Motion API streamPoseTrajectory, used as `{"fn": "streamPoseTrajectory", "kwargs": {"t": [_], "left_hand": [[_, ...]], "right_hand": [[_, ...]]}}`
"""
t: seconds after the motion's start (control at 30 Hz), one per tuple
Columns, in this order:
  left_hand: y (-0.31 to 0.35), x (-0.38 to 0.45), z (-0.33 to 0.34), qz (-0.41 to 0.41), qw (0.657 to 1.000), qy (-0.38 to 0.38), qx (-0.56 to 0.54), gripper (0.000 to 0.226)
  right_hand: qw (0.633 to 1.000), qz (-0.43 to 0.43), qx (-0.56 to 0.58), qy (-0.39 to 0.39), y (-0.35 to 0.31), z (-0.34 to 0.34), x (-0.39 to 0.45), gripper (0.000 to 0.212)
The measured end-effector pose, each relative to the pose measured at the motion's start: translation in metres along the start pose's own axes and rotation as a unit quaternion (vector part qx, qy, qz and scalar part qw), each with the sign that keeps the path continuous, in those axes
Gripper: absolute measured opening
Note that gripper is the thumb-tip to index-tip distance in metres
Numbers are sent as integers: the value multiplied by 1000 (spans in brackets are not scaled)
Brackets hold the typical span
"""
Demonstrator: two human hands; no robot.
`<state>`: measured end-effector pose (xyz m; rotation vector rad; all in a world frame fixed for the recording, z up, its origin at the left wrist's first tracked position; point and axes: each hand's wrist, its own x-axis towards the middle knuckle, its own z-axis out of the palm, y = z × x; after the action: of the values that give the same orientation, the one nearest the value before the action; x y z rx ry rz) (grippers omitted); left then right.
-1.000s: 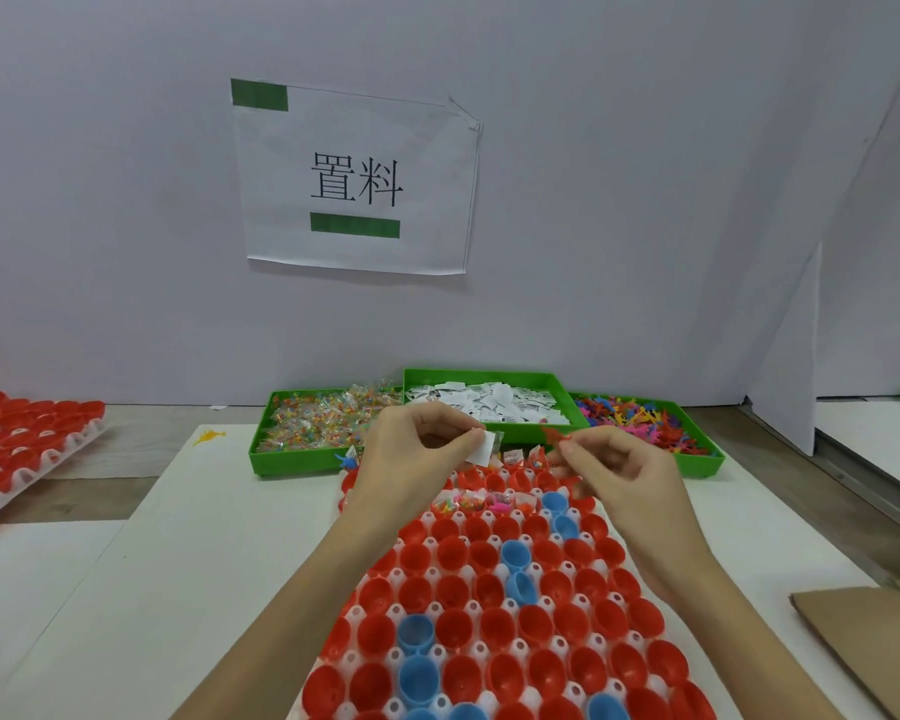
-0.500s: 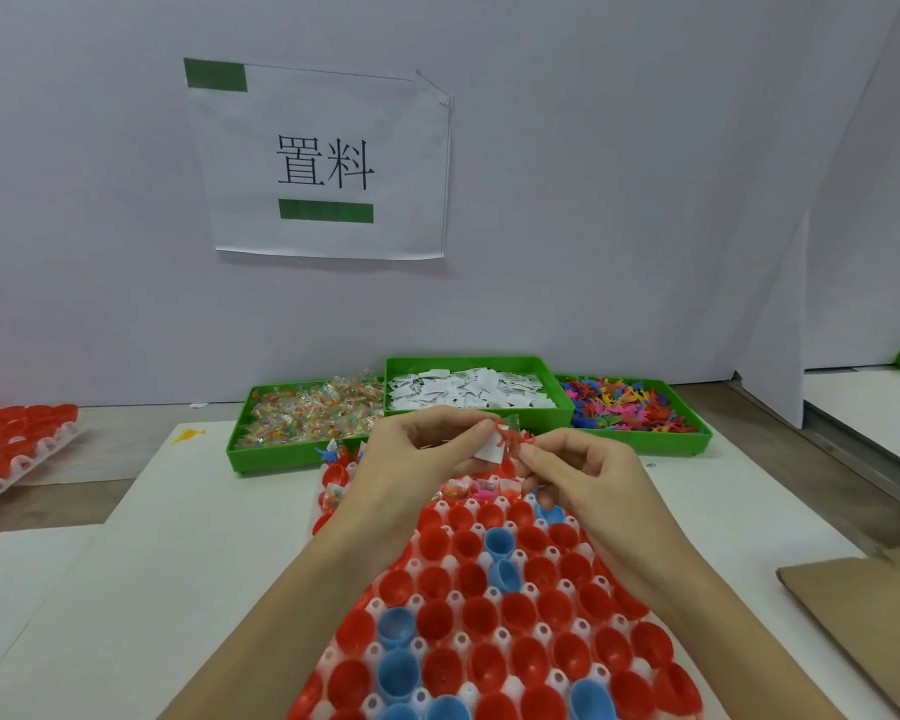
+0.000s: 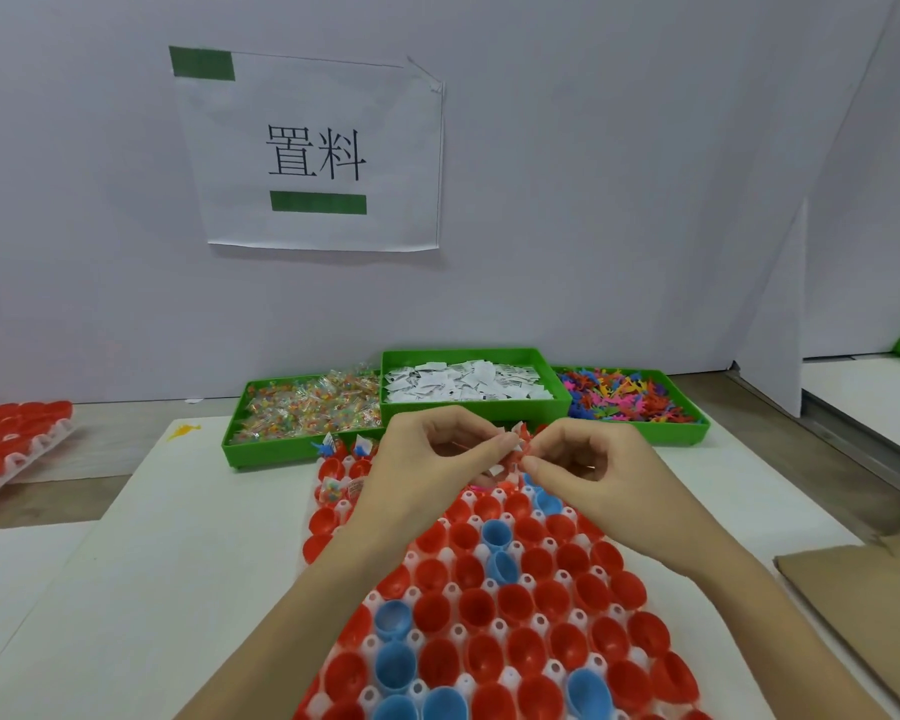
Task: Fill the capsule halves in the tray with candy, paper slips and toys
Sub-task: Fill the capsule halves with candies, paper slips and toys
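Two hands meet at the centre of the frame: the left hand (image 3: 427, 459) and the right hand (image 3: 588, 459) both have fingers curled, pinching small pieces between their tips, a red toy (image 3: 523, 440) and what looks like a white paper slip (image 3: 495, 469), though which hand holds which is hard to tell. Below them, filling the lower centre, lies the tray (image 3: 494, 615) of red and blue capsule halves on the white table (image 3: 178, 563); only cups at its far edge show filling. Along the middle of the frame sit three green bins: candy (image 3: 307, 407), paper slips (image 3: 468, 381), toys (image 3: 624, 397). The likely risk is that the tiny pieces slip while passed between fingertips and drop into the wrong cup, or that two slips cling together.
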<state>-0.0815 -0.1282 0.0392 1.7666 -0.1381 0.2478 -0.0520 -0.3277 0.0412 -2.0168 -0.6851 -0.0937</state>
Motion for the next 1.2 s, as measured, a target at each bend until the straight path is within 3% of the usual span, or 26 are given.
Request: {"fn": "streamPoseTrajectory", "kwargs": {"t": [0.23, 0.4, 0.47, 0.7, 0.87, 1.07, 1.2], "left_hand": [[3, 0, -5, 44, 998, -45, -22, 14], [4, 2, 1, 57, 995, 6, -85, 10], [6, 5, 7, 51, 994, 11, -95, 11], [15, 38, 17, 80, 994, -31, 66, 10], [12, 54, 29, 133, 977, -9, 165, 6], [-5, 68, 27, 90, 954, -92, 271, 8], [-21, 66, 36, 72, 949, -90, 294, 9]], "right_hand": [[999, -12, 21, 28, -2, -2, 0, 7], [991, -12, 126, 43, -4, -6, 0, 20], [991, -26, 117, 56, -4, -7, 1, 21], [984, 26, 107, 143, 25, -10, 13, 16], [976, 37, 118, 179, 40, -8, 22, 14], [993, 63, -16, 102, 57, -5, 29, 10], [991, 83, -81, 66, 67, -5, 28, 11]]}}
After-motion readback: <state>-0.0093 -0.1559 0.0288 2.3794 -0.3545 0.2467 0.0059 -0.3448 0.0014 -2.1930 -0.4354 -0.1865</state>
